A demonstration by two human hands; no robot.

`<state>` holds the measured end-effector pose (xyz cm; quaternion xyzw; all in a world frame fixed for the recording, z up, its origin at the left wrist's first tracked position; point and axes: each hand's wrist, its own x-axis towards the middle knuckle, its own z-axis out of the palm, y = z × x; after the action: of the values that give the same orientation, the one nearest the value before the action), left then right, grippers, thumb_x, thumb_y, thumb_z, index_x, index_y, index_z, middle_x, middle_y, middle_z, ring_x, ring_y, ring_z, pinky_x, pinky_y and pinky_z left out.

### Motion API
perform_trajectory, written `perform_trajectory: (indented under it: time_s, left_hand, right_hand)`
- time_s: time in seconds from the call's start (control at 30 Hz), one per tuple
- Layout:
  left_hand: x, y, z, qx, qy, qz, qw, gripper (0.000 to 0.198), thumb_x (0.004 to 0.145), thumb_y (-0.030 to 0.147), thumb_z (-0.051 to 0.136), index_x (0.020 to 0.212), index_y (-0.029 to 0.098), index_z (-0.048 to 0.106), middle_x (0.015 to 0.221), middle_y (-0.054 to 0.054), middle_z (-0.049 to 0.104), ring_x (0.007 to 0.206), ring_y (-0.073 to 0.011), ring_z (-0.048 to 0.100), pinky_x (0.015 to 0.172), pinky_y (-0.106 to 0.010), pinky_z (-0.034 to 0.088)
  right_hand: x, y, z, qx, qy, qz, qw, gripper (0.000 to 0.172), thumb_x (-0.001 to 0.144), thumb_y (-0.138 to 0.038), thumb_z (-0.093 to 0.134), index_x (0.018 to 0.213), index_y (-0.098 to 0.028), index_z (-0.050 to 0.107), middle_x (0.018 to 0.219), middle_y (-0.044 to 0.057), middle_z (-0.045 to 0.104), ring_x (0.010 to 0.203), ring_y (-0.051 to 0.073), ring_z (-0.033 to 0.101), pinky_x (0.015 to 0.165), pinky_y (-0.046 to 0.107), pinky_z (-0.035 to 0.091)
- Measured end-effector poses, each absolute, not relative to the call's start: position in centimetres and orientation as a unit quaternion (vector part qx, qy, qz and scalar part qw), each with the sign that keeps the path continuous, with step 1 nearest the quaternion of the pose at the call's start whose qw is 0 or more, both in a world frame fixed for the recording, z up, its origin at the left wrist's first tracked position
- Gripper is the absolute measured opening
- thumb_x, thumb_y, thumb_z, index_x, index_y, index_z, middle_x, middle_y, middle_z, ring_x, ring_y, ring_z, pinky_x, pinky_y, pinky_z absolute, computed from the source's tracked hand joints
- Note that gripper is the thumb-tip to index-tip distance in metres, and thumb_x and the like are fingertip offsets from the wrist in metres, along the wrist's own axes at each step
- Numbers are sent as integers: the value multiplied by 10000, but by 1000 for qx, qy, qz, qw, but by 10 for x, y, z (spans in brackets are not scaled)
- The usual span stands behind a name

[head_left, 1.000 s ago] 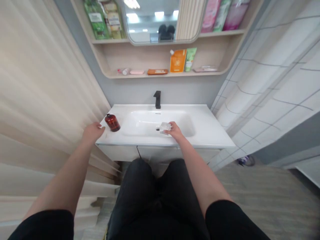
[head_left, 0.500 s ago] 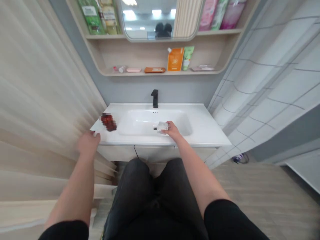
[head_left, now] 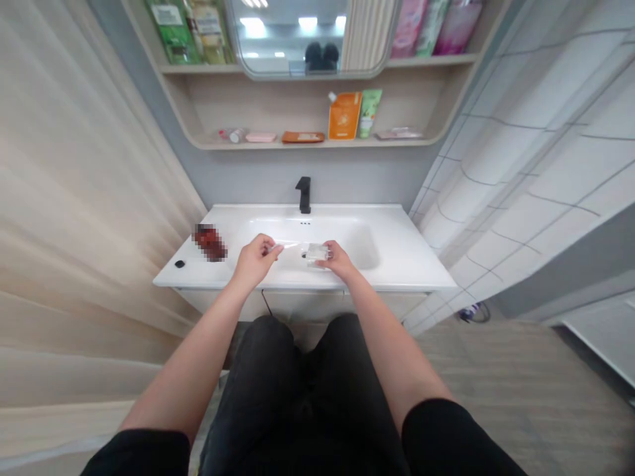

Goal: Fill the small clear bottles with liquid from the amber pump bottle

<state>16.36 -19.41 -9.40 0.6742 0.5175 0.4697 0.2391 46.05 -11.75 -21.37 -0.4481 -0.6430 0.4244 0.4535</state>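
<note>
Over the front of the white sink basin [head_left: 347, 231], both my hands hold one clear plastic packet [head_left: 300, 251]. My right hand [head_left: 336, 259] pinches its crumpled right end. My left hand [head_left: 254, 258] is closed on its stretched left end. What is inside the packet is too small to make out. A dark red bottle [head_left: 210, 241], blurred, stands on the counter to the left of my left hand, and a small black cap [head_left: 179, 264] lies at the counter's left front corner.
A black faucet [head_left: 303, 194] rises behind the basin. The wooden shelf [head_left: 317, 142] above carries an orange pouch [head_left: 344, 115], a green tube and small flat items. A mirror hangs higher up. Beige curtain on the left, white tiled wall on the right.
My left hand has left the counter's left edge and moved right to take hold of the packet's left end. The small black cap now lies on the counter. The view has shifted slightly.
</note>
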Motion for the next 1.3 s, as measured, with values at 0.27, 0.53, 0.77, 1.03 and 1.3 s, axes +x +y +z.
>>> perform_trajectory:
  time_s: [0.27,0.53,0.77,1.03,1.3]
  left_hand:
    - [214,-147,-53,784,537,295,98,208,965,432,771,964,230,819,801,-60,765,771,-253,679,759,-352,467]
    - [227,-123,-33,822,529,205,54,212,951,431,785,992,236,856,889,-73,806,848,-267,713,802,-344,486]
    - [245,-118,-12,850,513,119,5,252,973,434,743,1066,231,861,945,-84,822,940,-286,744,870,-354,517]
    - [262,-108,-26,869,492,59,16,286,965,472,737,1076,244,869,1031,-94,845,1019,-295,756,903,-346,523]
    - [270,-95,-74,867,479,110,83,194,848,424,855,863,231,847,817,-110,788,880,-326,737,839,-370,520]
  right_hand:
    - [459,-117,-213,-460,-633,419,461,757,581,-495,958,1182,-279,552,1035,-22,654,852,207,620,804,347,522]
    - [458,-117,-210,-464,-656,385,454,743,585,-465,969,1179,-275,566,1058,-18,671,872,212,627,853,360,520]
    - [458,-123,-204,-478,-655,374,450,736,589,-436,980,1187,-272,584,1067,-9,689,914,231,643,869,367,514]
    - [457,-119,-207,-470,-650,375,464,725,580,-461,977,1160,-273,584,1039,-24,682,903,222,639,867,360,511]
    - [458,-118,-207,-462,-667,371,451,730,586,-503,978,1159,-265,593,1033,-20,673,860,215,620,826,353,487]
